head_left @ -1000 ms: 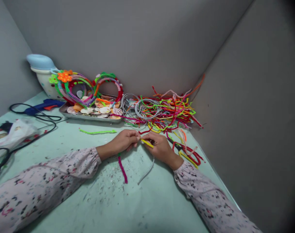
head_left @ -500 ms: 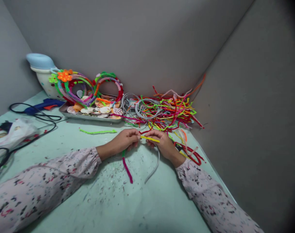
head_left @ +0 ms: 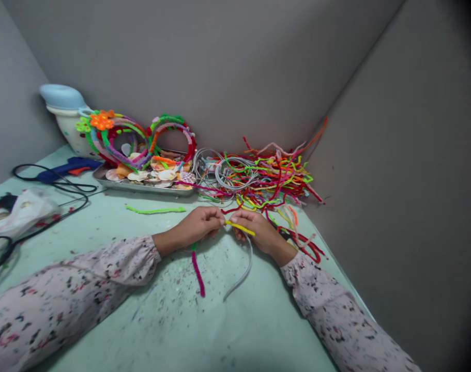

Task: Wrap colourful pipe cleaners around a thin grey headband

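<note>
My left hand [head_left: 202,226] is closed in a pinch at the middle of the table, fingertips almost meeting those of my right hand [head_left: 256,230]. A yellow pipe cleaner [head_left: 241,228] runs from the left fingertips across the right thumb and fingers, its loose end pointing right. Below my left hand hangs a magenta pipe cleaner [head_left: 198,274] with a green section at its top. Grey wire [head_left: 249,263] curves down from beneath my right hand. How the wire and pipe cleaners join is hidden by my fingers.
Behind my hands stand a metal tray [head_left: 150,190] of shells, colourful wrapped hoops [head_left: 173,126], grey wire coils [head_left: 235,173] and a heap of pipe cleaners [head_left: 285,175]. A lime pipe cleaner [head_left: 155,210] lies nearer. Leftward are a blue tool [head_left: 66,168], black cord [head_left: 78,205] and plastic bag [head_left: 33,206].
The yellow pipe cleaner's free end has tilted downward. The hanging magenta end and the grey wire's lower end have swung a little left. Both hands stay nearly in place.
</note>
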Available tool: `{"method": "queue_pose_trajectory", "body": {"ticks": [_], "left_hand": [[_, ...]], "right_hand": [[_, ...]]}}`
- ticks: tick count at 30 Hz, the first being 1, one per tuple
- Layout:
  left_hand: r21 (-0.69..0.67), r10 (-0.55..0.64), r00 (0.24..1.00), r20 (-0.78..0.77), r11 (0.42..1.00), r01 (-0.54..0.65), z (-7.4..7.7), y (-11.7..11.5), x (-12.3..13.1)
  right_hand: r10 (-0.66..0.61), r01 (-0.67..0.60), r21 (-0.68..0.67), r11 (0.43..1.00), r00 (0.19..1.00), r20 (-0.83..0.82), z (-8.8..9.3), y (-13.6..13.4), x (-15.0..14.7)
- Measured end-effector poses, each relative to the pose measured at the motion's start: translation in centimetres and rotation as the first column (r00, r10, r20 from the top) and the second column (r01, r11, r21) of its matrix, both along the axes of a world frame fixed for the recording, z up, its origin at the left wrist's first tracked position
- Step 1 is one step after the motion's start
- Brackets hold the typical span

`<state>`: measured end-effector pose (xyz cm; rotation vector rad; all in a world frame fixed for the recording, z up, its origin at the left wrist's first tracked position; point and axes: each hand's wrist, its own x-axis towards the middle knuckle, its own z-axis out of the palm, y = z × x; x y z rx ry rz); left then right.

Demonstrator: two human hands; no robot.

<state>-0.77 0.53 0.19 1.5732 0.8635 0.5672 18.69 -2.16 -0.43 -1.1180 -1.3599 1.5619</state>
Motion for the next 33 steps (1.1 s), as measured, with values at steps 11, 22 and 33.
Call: {"method": "queue_pose_trajectory", "body": {"ticks": [11, 22, 33], "left_hand": [[-0.012, -0.010, 1.000, -0.006, 1.000, 0.010, 0.0, 0.1, 0.0], [0.001, -0.011, 1.000, -0.003, 1.000, 0.011, -0.2, 0.3, -0.1], [-0.036, -0.023, 1.000, 0.018, 0.999, 0.024, -0.4, 0.4, -0.1]], "right_hand": [[-0.047, 0.035, 0.072, 0.997, 0.984, 0.169, 0.9, -0.2, -0.3], [-0.077, -0.004, 0.259, 0.966, 0.950, 0.302, 0.6, -0.3, -0.6], [-0.264, -0.129, 0.567, 0.814, 0.786, 0.559, 1.3, -1.1, -0.6]]}}
